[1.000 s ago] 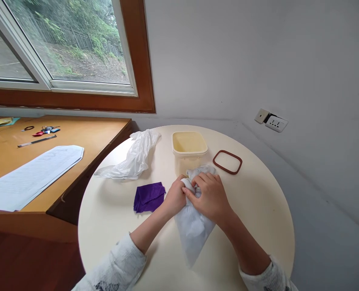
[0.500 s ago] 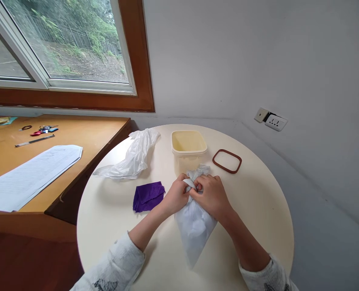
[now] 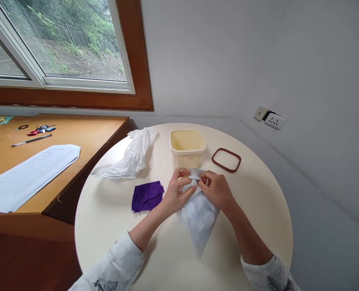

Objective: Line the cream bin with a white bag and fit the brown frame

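Observation:
A translucent white plastic bag [image 3: 199, 220], with pale contents that I cannot make out, hangs with its pointed bottom towards me. Its neck is twisted and bunched into what looks like a knot. My left hand [image 3: 179, 192] grips the left side of that neck between thumb and fingers. From the right, my right hand [image 3: 216, 189] pinches the neck, its fingertips partly hidden in the folds. Right behind the hands stands a cream plastic tub [image 3: 188, 152], without a lid on it. Left of my left hand lies a folded purple cloth [image 3: 147, 197].
On the round white table [image 3: 112, 238] lie a crumpled clear plastic bag [image 3: 134, 155] and a brown-rimmed lid or frame [image 3: 227, 160]. The wooden desk [image 3: 106, 128] at left holds papers [image 3: 30, 178], a pen [image 3: 30, 140] and keys [image 3: 42, 129]. A wall socket [image 3: 275, 121] is at right.
The fingers of my left hand have opened out somewhat around the bag's neck. The bag's bottom has swung slightly right and up. The view has shifted a little.

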`<state>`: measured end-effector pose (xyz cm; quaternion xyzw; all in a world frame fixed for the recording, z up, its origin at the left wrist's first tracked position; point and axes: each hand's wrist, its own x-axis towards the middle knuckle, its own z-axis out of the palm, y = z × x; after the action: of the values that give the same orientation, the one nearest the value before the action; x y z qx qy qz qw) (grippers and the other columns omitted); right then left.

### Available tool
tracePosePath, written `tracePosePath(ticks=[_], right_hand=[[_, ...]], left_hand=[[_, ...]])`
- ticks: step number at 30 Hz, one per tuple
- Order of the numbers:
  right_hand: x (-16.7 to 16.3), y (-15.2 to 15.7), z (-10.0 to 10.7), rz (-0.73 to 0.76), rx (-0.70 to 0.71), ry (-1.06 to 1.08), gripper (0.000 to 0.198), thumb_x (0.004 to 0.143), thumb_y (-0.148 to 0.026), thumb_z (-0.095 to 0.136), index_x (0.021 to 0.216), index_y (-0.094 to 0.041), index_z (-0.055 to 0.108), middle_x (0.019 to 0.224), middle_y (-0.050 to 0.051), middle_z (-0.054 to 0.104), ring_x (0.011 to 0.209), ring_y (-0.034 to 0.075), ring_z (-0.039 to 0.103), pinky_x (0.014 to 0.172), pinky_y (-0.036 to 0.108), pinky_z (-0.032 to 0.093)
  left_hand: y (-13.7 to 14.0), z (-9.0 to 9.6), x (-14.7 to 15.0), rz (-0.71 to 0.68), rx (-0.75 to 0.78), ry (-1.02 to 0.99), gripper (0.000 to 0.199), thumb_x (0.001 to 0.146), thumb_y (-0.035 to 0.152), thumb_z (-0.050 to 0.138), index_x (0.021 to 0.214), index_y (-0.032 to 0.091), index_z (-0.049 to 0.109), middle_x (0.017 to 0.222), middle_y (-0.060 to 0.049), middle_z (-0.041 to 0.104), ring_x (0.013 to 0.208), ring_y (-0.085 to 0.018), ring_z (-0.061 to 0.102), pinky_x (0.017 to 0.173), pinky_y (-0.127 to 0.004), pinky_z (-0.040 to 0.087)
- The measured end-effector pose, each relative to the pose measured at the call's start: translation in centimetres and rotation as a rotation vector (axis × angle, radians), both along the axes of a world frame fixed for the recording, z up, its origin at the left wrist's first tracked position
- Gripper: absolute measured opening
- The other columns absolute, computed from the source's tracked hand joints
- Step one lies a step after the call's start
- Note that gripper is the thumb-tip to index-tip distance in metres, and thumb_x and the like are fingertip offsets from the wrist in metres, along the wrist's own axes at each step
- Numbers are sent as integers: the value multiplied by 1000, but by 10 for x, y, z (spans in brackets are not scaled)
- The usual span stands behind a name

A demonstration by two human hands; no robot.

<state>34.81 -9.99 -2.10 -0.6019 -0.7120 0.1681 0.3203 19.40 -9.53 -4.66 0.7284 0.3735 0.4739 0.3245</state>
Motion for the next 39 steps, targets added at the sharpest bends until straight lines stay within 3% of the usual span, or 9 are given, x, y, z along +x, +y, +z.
tracePosePath(ticks=[9, 14, 20, 29, 33, 39], right_hand=[[5, 6, -10, 75, -119, 219, 16, 72, -25, 46, 68, -20, 60, 64, -1, 58, 56, 11, 46, 57, 24, 37], [3, 7, -11, 39, -70, 383, 13, 68, -24, 49, 58, -18, 53, 58, -2, 52, 55, 10, 42, 55, 23, 37], [-4, 0, -7, 153, -30, 443, 15, 71, -27, 50, 61, -17, 55, 59, -3, 49, 58, 11, 42, 58, 23, 36], [-4, 5, -12, 115, -123, 499, 17, 70, -25, 46, 56, -17, 51, 55, -3, 46, 54, 10, 38, 52, 22, 32], [-4, 5, -13, 122, -168, 538, 17, 70, -25, 46, 55, -17, 49, 54, -3, 44, 53, 9, 37, 50, 22, 30], [-1, 7, -18, 8, -145, 437, 19, 69, -26, 47, 51, -18, 45, 51, -5, 41, 50, 9, 34, 49, 23, 29]], left_hand=[[-2, 5, -3, -150, -33, -46, 14, 81, 28, 57, 75, 16, 62, 115, -11, 39, 115, -23, 41, 102, -37, 32], [-1, 13, -5, -108, -63, 3, 21, 78, 32, 61, 66, 16, 57, 117, -10, 42, 115, -22, 43, 102, -37, 32], [5, 12, -8, 4, -129, 82, 35, 78, 38, 59, 52, 16, 53, 115, -10, 51, 114, -23, 44, 100, -39, 33], [4, 17, -12, -208, -70, 18, 30, 83, 35, 54, 61, 16, 59, 128, -10, 42, 117, -21, 43, 107, -39, 27], [3, 20, -14, -276, -103, -17, 33, 83, 38, 53, 58, 16, 58, 133, -9, 39, 121, -23, 40, 107, -40, 27], [0, 24, -15, -328, -180, 21, 31, 81, 37, 56, 58, 16, 58, 141, -7, 33, 128, -25, 33, 107, -42, 25]])
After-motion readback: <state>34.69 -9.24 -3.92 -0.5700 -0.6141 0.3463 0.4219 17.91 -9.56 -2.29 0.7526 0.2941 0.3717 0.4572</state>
